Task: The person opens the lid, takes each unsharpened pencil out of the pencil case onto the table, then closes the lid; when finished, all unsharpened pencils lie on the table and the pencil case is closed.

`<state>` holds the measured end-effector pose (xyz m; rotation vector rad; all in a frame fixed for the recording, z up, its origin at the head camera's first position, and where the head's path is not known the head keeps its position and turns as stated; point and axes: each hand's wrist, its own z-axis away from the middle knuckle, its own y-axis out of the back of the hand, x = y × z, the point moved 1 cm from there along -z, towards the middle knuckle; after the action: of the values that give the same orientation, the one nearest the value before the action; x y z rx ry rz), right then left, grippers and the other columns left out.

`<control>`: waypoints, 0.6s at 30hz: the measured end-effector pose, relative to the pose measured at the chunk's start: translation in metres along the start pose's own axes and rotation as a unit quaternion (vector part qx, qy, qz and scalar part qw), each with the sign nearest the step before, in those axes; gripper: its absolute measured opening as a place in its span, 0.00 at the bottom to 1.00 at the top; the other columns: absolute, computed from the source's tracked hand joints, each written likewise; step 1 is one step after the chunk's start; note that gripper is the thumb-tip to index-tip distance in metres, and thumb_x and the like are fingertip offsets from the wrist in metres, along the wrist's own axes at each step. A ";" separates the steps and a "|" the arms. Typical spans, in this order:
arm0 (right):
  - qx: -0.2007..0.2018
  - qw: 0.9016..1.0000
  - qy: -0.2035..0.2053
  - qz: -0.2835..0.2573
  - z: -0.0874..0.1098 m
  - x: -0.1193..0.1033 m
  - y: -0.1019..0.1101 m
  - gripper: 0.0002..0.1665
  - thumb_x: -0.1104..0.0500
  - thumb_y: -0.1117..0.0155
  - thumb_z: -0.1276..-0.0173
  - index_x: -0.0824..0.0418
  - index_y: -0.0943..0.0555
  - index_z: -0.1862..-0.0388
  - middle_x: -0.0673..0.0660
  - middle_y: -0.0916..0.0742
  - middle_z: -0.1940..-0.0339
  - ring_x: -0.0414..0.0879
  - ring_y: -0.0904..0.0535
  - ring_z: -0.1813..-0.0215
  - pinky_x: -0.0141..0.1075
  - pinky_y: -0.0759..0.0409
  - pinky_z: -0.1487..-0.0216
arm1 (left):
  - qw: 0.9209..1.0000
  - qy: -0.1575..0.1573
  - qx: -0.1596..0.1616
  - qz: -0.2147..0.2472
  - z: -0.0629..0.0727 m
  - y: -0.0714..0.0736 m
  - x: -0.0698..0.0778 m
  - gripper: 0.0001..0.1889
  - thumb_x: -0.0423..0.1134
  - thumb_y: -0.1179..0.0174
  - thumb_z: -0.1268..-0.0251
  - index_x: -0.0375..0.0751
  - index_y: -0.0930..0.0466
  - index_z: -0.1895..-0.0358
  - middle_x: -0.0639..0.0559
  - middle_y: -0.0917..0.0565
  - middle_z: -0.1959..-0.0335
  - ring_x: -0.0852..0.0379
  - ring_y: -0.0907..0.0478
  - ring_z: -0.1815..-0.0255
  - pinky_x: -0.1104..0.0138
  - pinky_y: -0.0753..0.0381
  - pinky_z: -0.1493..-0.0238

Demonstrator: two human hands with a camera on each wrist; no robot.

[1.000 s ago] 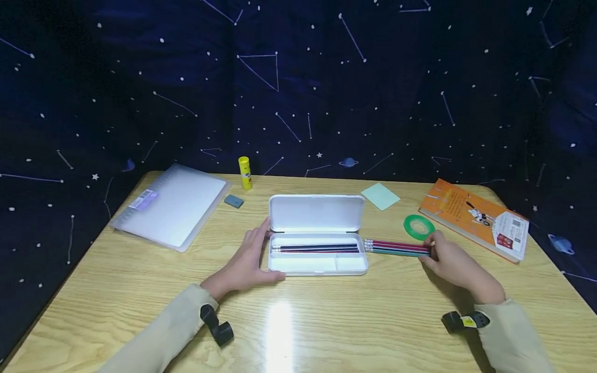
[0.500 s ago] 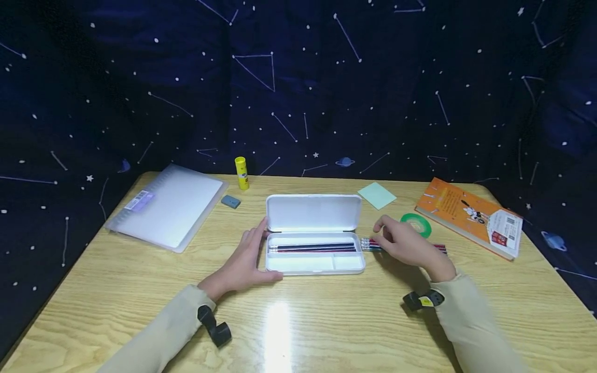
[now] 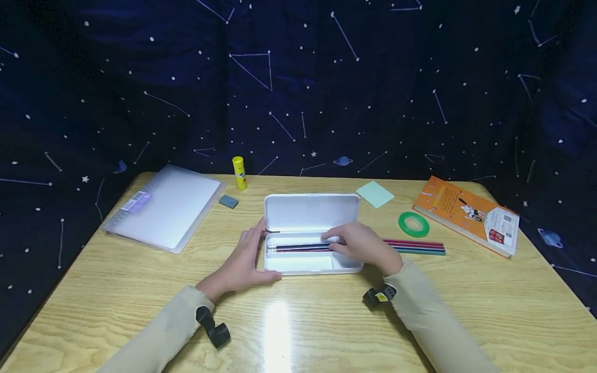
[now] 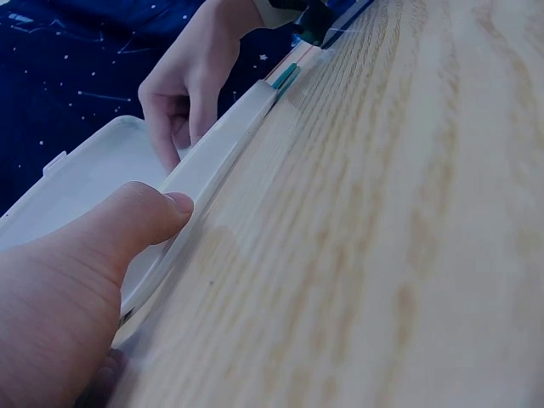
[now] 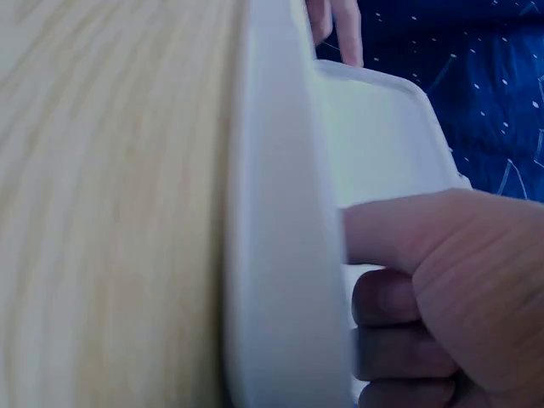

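Observation:
A white pencil case (image 3: pixel 298 264) stands with its lid (image 3: pixel 311 212) raised. My left hand (image 3: pixel 240 261) holds its left end, thumb on the front wall and fingers along the side near the hinge. Several dark and red pencils (image 3: pixel 298 248) lie in its rear compartment. My right hand (image 3: pixel 361 244) reaches over the right end, with thumb and index finger down inside at these pencils; I cannot tell whether it pinches them. In the right wrist view its other fingers (image 5: pixel 399 353) are curled. More red and green pencils (image 3: pixel 420 247) lie on the table right of the case, partly behind the right hand.
A green tape roll (image 3: pixel 413 224), an orange book (image 3: pixel 466 215) and a pale green sticky note (image 3: pixel 375 194) lie to the right. At the left are a clear folder (image 3: pixel 168 207), a grey eraser (image 3: pixel 228 201) and an upright yellow glue stick (image 3: pixel 240 173).
My right hand has left the pencils on the table and moved left, over the case and into it. Those pencils stay beside the case. My left hand keeps its place.

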<state>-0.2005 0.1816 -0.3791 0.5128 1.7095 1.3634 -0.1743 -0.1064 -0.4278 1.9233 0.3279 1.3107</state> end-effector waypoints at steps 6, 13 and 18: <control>-0.006 1.000 -0.013 0.017 -0.005 -0.003 -0.005 0.12 0.62 0.35 0.35 0.57 0.13 0.53 0.50 0.18 0.84 0.36 0.41 0.83 0.27 0.41 0.80 | 1.000 -0.001 -0.004 -0.002 0.000 -0.001 0.001 0.66 0.55 0.25 0.58 0.43 0.65 0.22 0.46 0.33 0.35 0.52 0.40 0.36 0.52 0.36 0.33; 0.003 0.999 -0.024 0.028 -0.009 -0.007 -0.005 0.05 0.62 0.35 0.37 0.61 0.16 0.62 0.48 0.25 0.84 0.38 0.36 0.81 0.29 0.37 0.78 | 1.000 -0.006 0.000 -0.009 -0.001 -0.001 0.000 0.66 0.55 0.25 0.59 0.43 0.65 0.22 0.47 0.32 0.35 0.52 0.40 0.36 0.52 0.36 0.33; 0.008 0.999 -0.006 0.035 -0.010 -0.007 -0.008 0.03 0.62 0.36 0.37 0.60 0.18 0.64 0.47 0.26 0.84 0.37 0.36 0.80 0.29 0.36 0.78 | 1.000 -0.003 0.003 -0.005 0.000 0.000 -0.001 0.66 0.54 0.25 0.59 0.44 0.65 0.22 0.47 0.32 0.35 0.52 0.40 0.36 0.52 0.36 0.33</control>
<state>-0.2038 0.1679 -0.3833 0.5936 1.7079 1.3943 -0.1750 -0.1073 -0.4286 1.9274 0.3380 1.2997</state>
